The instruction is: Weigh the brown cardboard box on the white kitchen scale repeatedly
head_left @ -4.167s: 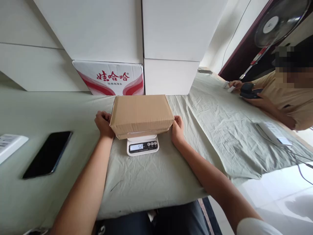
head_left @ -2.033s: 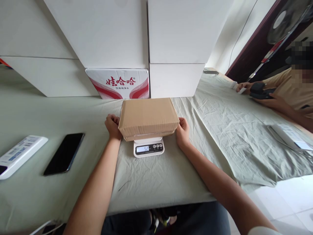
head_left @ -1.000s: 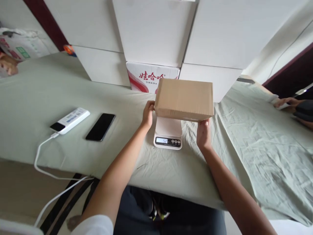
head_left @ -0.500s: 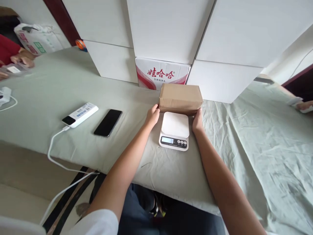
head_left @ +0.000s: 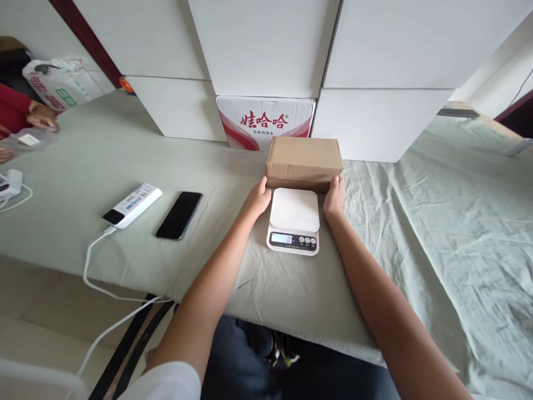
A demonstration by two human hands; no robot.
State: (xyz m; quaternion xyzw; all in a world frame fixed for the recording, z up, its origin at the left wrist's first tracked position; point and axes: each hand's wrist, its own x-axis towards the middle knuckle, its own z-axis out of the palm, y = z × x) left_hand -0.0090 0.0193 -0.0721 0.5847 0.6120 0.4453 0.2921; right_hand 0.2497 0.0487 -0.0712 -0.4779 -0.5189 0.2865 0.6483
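A brown cardboard box (head_left: 305,158) is behind a white kitchen scale (head_left: 295,211) on the cloth-covered table. My left hand (head_left: 259,199) presses against the box's left lower corner, and my right hand (head_left: 334,199) grips its right lower corner, so the box is held between them. Fingers of both hands are partly hidden behind the box. Nothing lies on the scale's platform, and its lit display appears to read 0.
Left of my arm lie a black phone (head_left: 179,215) and a white power bank (head_left: 132,205) with a white cable (head_left: 88,261). White panels (head_left: 266,44) and a printed carton (head_left: 266,123) stand behind the box. At far left, another person's hand (head_left: 43,118) handles clear plastic.
My view has shifted slightly. Both hands stay on the box, which keeps its place behind the scale. The right thumb now shows more plainly on the box's front. The person at left has moved their hands a little.
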